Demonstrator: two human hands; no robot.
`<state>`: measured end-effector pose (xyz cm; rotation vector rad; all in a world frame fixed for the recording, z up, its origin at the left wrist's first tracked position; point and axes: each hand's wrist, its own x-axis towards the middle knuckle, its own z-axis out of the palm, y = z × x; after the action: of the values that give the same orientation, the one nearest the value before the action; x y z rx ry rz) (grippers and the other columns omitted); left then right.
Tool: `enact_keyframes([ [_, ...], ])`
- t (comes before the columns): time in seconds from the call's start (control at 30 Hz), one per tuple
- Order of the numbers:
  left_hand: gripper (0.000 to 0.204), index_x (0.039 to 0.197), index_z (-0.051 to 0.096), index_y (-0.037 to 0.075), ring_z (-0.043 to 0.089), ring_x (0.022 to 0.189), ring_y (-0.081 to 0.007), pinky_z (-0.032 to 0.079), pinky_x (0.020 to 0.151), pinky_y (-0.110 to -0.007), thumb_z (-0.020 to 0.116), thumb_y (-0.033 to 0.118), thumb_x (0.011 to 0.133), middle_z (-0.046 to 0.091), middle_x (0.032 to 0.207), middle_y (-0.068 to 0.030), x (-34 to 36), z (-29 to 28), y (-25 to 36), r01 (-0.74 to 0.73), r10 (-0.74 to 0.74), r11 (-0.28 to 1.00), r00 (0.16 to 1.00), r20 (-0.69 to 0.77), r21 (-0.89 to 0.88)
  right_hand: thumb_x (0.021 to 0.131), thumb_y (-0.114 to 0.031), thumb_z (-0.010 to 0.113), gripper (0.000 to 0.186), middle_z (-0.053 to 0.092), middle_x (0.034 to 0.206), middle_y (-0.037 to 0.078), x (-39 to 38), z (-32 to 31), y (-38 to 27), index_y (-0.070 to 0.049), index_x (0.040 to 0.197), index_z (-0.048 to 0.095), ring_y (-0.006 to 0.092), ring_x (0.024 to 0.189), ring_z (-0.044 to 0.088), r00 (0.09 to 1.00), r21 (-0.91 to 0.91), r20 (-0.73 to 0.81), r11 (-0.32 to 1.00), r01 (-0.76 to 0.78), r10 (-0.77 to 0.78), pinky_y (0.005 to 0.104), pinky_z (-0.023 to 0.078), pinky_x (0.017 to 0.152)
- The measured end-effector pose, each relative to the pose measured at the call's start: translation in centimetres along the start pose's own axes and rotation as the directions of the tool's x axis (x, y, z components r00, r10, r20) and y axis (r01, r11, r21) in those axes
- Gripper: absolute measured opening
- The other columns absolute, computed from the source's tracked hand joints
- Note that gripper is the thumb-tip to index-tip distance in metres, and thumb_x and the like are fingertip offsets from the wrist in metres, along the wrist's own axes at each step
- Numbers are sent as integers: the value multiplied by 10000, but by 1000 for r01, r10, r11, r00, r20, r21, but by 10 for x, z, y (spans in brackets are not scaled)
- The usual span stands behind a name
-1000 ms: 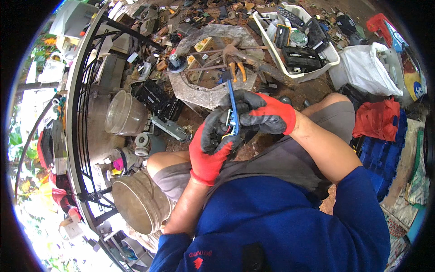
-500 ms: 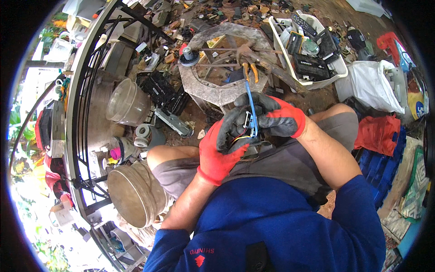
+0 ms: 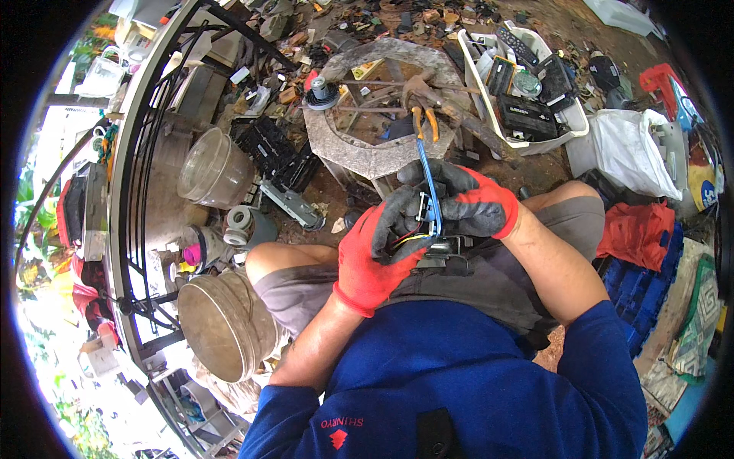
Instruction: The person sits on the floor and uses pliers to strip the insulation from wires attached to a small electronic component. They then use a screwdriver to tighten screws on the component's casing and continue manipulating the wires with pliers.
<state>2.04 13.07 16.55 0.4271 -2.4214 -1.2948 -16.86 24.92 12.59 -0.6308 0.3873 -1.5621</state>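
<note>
A person in a blue shirt and grey shorts is sitting with knees spread, and an eight-sided grey stand is standing in front on the littered ground. To its right a white bin is holding dark boxes; to the left a beige bucket is sitting beside the knee, with a clear tub farther off.

The two hands, in red gloves with dark fingers, are nearly meeting in front of the body. The left hand is curling round the near end of a blue strip and grasping it, while the right hand is pressing bent fingers against its right side, a little farther up. The strip is therefore lying between both hands, neither clearly nearer. Its long axis is running away from the body, the far end leaning slightly left, toward a pair of orange handles; whether they are touching, I cannot tell. On the strip's left side a small white part is facing the left palm, and thin wires are showing by the left thumb.
</note>
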Motion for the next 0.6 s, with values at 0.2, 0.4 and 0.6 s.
enact_keyframes([
  [0.2, 680, 1380, 557, 2, 629, 1108, -154, 509, 947, -318, 823, 39, 755, 662, 1277, -114, 2, 1, 6, 21, -22, 999, 1000, -5, -26, 912, -208, 718, 684, 601, 1354, 143, 0, -2, 1, -18, 1484, 396, 260, 1240, 598, 1000, -29, -17, 1000, 10, -10, 401, 473, 1057],
  [0.4, 707, 1413, 520, 3, 620, 1104, -144, 490, 966, -303, 791, -7, 760, 651, 1251, -76, 3, 0, 11, 98, -97, 995, 995, 24, -12, 910, -215, 732, 674, 635, 1297, 135, 1, -4, 4, -7, 1470, 421, 250, 1168, 637, 993, -42, -119, 999, 10, -15, 397, 514, 994],
  [0.6, 711, 1501, 373, -2, 566, 1238, -181, 445, 1058, -343, 633, -89, 845, 564, 1361, -87, 10, -3, -3, 302, -237, 833, 952, 196, -463, 941, -178, 693, 613, 664, 1201, 122, -2, -10, 5, -5, 1466, 427, 237, 1072, 672, 985, 53, -173, 998, 34, -24, 396, 542, 939],
])
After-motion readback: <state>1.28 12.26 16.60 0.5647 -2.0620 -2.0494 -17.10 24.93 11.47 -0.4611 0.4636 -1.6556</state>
